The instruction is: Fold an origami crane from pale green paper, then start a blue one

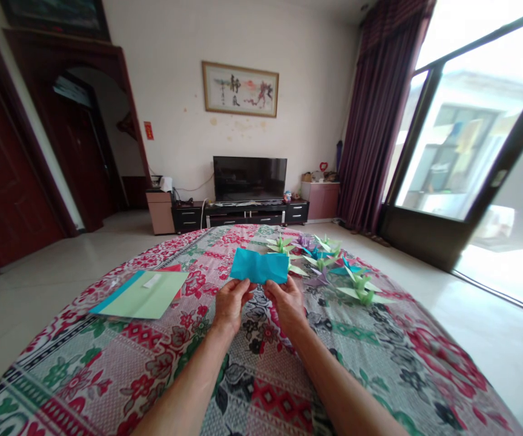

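Observation:
A blue sheet of paper [259, 266], folded to an oblong with a crease down its middle, is held up over the table by both hands. My left hand [232, 303] pinches its lower edge left of centre, thumb on the near side. My right hand [287, 301] grips the same edge to the right of centre. Beyond and right of the hands stand several folded paper cranes in green, purple and blue, with a green crane [362, 289] closest to me. To the left lies a stack of coloured paper [152, 297], pale green on top, with a small white piece [151, 281] on it.
A flowered cloth [284, 387] covers the round table. Across the room, a television [250, 178] rests on a low black cabinet [261, 217]. Dark red curtains [374, 121] and a glass door [452, 139] are at the right, with wooden doors at the left.

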Demonstrator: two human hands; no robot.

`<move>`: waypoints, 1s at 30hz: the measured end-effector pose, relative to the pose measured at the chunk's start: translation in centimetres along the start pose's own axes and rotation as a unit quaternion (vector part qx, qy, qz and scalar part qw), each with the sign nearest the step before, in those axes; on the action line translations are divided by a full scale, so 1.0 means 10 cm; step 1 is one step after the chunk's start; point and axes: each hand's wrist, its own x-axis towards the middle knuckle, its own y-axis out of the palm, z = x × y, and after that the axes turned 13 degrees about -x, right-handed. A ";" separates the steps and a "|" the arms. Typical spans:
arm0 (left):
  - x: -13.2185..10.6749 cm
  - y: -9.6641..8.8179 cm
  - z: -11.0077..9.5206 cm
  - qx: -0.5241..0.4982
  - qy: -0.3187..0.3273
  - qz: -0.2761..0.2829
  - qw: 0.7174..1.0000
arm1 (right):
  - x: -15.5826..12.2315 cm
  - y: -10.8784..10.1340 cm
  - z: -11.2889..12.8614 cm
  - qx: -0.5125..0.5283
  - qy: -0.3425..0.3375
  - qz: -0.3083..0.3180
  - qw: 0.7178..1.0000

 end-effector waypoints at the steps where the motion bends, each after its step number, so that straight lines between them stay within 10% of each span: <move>1: 0.00 0.00 0.00 0.009 0.002 0.005 1.000 | 0.00 0.00 0.00 -0.008 -0.005 0.002 1.000; 30: 0.01 -0.10 0.01 0.133 0.016 0.026 0.991 | -0.06 -0.03 0.08 -0.152 -0.124 0.032 0.980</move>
